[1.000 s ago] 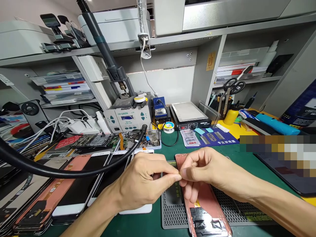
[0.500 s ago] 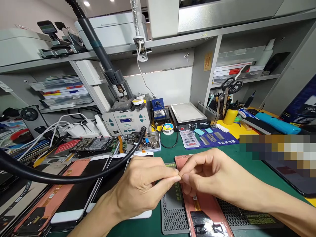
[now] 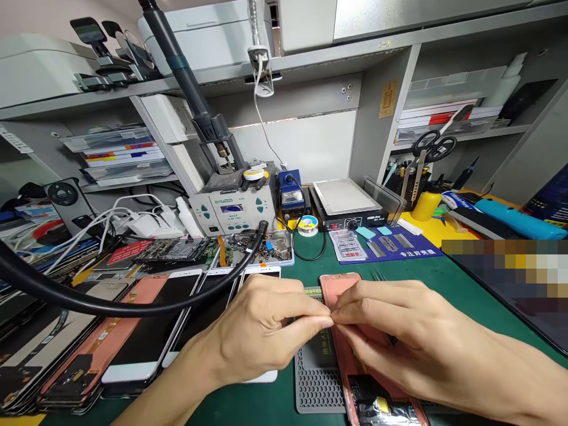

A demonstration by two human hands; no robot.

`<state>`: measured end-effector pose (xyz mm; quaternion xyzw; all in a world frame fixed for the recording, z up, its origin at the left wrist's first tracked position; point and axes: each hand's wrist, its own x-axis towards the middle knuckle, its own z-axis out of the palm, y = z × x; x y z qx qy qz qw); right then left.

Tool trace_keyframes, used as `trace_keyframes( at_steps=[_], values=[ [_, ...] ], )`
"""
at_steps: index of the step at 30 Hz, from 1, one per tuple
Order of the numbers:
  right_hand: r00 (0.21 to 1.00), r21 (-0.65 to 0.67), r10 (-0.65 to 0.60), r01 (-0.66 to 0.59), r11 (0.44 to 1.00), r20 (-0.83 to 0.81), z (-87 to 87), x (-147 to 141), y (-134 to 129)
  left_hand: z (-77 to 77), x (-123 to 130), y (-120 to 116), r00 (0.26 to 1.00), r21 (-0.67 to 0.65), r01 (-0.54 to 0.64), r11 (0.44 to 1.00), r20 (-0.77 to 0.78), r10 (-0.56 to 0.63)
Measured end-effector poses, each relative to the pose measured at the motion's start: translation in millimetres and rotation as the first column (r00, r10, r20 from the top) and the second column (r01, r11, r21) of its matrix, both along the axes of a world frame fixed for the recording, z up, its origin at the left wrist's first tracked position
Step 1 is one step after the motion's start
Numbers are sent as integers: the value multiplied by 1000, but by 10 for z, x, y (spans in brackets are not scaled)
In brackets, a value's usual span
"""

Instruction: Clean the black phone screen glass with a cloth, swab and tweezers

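- Green counter (image 3: 248,408) carries a grey mat (image 3: 319,387).
- Pink phone panel (image 3: 339,288) lies on it.
- Left hand (image 3: 266,322) and right hand (image 3: 408,325) are pinched closed above, tips together; what they hold, I cannot tell.

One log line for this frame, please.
left hand: pinched | right hand: pinched, fingertips at left's | between fingertips: cannot tell | below: pink-backed panel on gray mat

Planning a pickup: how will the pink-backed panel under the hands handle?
The pink-backed panel probably won't roll: it's a flat slab lying on the gray mat. Its near end may be slippery, as the black section there looks glossy. It's likely light and perhaps fragile, given how thin it looks.
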<state>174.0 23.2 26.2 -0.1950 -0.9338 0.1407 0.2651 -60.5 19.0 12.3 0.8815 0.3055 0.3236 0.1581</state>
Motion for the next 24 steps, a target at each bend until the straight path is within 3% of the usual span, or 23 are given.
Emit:
trace_keyframes(
  at_steps=[11,16,24],
  values=[
    [1000,40,-15,15,999,4,-35,10,-17,-3,44,-34,998,-164,-18,986,52,27],
    [998,-46,1,-4,999,-65,-12,2,-32,-5,62,-2,993,-195,12,981,122,12],
    [992,-272,-117,100,957,-44,53,-4,-26,34,68,-29,986,-273,35,961,166,11]
  ],
)
